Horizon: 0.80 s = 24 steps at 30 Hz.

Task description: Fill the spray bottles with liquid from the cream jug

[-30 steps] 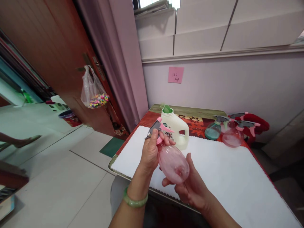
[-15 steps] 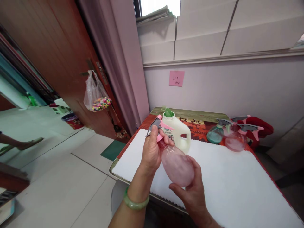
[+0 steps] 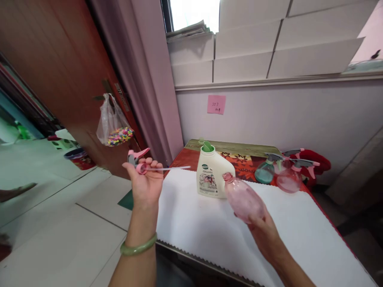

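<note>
Sprayer [image 3: 140,168] has moved off the bottle [image 3: 243,199], beside the table's left edge [image 3: 182,158].

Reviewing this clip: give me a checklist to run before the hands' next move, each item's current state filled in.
1. Spray head off the pink bottle: ok, in the left hand.
2. Dip tube attached to spray head: ok.
3. Pink bottle held: ok, tilted in the right hand.
4. Jug upright: ok, on the white mat.
5. Jug mouth unobstructed: not ok, green piece in it.
6. Pink bottle's fill level: cannot tell.
</note>
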Motion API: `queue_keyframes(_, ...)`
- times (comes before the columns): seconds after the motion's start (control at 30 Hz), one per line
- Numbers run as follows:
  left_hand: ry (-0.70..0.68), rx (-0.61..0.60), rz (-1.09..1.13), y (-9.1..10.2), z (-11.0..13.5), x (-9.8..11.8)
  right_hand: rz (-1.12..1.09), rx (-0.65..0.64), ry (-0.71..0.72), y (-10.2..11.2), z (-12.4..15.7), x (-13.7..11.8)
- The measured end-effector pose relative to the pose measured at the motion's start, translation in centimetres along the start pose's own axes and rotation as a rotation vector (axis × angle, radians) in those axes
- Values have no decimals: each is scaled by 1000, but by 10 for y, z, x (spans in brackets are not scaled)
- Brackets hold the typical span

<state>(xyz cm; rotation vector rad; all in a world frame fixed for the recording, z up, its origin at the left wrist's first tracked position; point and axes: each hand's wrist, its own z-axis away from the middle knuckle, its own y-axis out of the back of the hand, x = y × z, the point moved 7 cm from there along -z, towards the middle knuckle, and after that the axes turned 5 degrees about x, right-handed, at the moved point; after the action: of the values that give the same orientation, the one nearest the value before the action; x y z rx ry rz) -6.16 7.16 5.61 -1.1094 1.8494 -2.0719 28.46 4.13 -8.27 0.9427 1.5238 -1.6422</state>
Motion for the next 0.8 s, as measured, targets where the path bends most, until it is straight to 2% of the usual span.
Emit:
queue_keyframes(0.07, 6, 106, -7, 38, -9, -6, 18, 32, 77, 5, -19, -29)
queue_keyframes(0.13, 126, 163, -55, 80, -6, -32, 36, 38, 130, 2, -39, -58)
queue_keyframes(0.23, 275, 249, -90, 142, 12, -75, 75, -34, 178, -15, -66, -96)
queue_keyframes(0.33, 368, 266, -94, 181, 32, -101, 132, -132, 191, -39, -87, -119)
queue_keyframes(0.43, 430, 230, -89, 192, 40, -108, 197, -166, 170, -55, -103, -127)
queue_keyframes(0.53, 468, 196, -108, 192, 40, -109, 254, -145, 147, -64, -116, -128)
queue_keyframes(0.7, 485, 206, -174, 197, 40, -112, 352, -101, 119, -72, -130, -122)
queue_keyframes(0.8, 482, 219, -197, 200, 40, -114, 452, -128, 220, -78, -134, -127)
